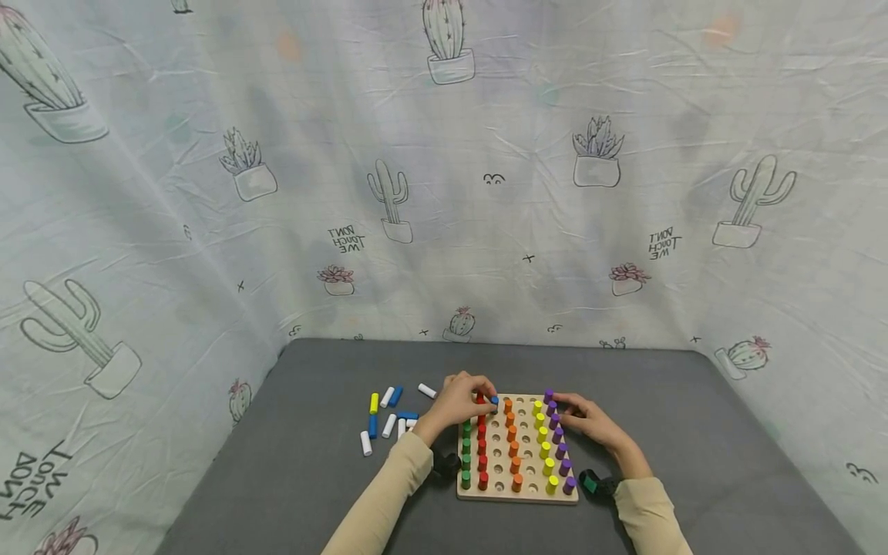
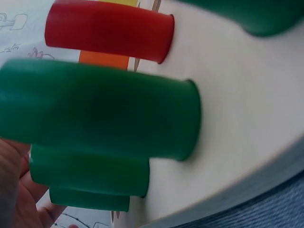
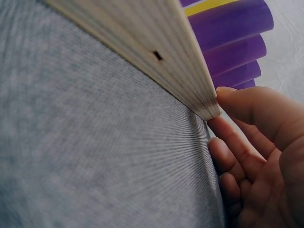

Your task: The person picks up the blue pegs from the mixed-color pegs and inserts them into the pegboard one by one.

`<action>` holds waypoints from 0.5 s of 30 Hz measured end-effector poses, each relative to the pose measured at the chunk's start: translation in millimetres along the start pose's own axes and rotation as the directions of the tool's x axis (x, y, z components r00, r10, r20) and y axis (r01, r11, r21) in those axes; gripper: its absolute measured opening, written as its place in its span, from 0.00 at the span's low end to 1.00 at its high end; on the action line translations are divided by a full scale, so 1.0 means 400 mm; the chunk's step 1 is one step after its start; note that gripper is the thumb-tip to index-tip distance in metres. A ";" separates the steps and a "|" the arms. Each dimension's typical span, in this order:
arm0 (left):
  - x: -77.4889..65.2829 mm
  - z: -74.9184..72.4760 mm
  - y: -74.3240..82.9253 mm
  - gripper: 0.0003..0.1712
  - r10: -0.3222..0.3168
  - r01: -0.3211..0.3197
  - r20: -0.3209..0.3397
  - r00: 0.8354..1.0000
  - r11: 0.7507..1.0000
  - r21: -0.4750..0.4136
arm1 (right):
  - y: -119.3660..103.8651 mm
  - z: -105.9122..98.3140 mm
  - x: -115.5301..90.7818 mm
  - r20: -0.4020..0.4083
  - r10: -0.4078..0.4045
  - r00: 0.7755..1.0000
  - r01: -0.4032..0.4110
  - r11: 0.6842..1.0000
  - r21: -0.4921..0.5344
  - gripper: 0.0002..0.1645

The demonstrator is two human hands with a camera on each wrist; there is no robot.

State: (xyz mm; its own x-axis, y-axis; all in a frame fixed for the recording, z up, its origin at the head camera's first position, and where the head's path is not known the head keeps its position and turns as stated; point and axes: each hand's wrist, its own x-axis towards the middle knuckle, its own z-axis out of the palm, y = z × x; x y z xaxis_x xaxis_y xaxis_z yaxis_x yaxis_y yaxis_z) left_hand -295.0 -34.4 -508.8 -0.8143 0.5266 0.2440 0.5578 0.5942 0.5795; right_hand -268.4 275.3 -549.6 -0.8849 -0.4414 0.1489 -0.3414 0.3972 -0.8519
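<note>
A wooden pegboard [image 1: 516, 499] lies on the table, with columns of green pegs [image 1: 466, 462], red pegs [image 1: 482, 447], orange pegs [image 1: 514, 449], yellow pegs [image 1: 545, 450] and purple pegs [image 1: 569, 486]. Over its far side my left hand [image 1: 459, 401] pinches a blue peg [image 1: 495, 401] between thumb and forefinger, at the end of the column of holes between red and orange. Large green pegs [image 2: 99, 109] cover much of that hand in the left wrist view. My right hand [image 1: 593, 424] grips the board's right edge near the far corner, thumb and fingertips against the wood [image 3: 190, 80].
Left of the board lie several loose pegs: white pegs [image 1: 365, 443], blue pegs [image 1: 396, 396] and a yellow peg [image 1: 375, 403]. Dark wrist straps [image 1: 598, 484] sit on both forearms. A cactus-print curtain [image 1: 499, 254] hangs behind the grey table [image 1: 298, 462].
</note>
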 end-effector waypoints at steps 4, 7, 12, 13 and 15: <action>-0.001 0.000 0.003 0.10 0.001 -0.001 -0.008 1.000 1.000 0.004 | 0.000 0.000 0.000 0.004 0.005 1.000 -0.005 1.000 0.005 0.27; 0.000 0.001 0.002 0.09 0.005 -0.005 -0.009 1.000 1.000 0.011 | 0.001 0.000 0.000 0.003 -0.003 1.000 0.003 1.000 0.004 0.27; 0.001 0.001 0.002 0.11 0.008 -0.008 0.001 1.000 1.000 0.010 | 0.000 0.000 -0.001 -0.004 -0.007 1.000 0.007 1.000 0.009 0.27; 0.000 0.001 0.002 0.11 0.009 -0.009 0.003 1.000 1.000 0.010 | -0.001 0.000 -0.001 -0.007 -0.005 1.000 0.005 1.000 0.009 0.27; 0.000 0.001 0.001 0.11 0.009 -0.009 0.008 1.000 1.000 0.007 | -0.003 0.001 -0.001 -0.010 -0.002 1.000 0.002 1.000 0.008 0.27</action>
State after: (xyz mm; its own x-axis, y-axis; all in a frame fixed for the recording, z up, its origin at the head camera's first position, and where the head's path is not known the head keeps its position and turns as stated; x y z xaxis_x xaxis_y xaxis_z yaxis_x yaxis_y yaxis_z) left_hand -294.5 -33.9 -508.8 -0.8083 0.5363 0.2431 0.5659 0.5937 0.5721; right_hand -267.5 274.9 -548.9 -0.8873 -0.4340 0.1559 -0.3408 0.3896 -0.8556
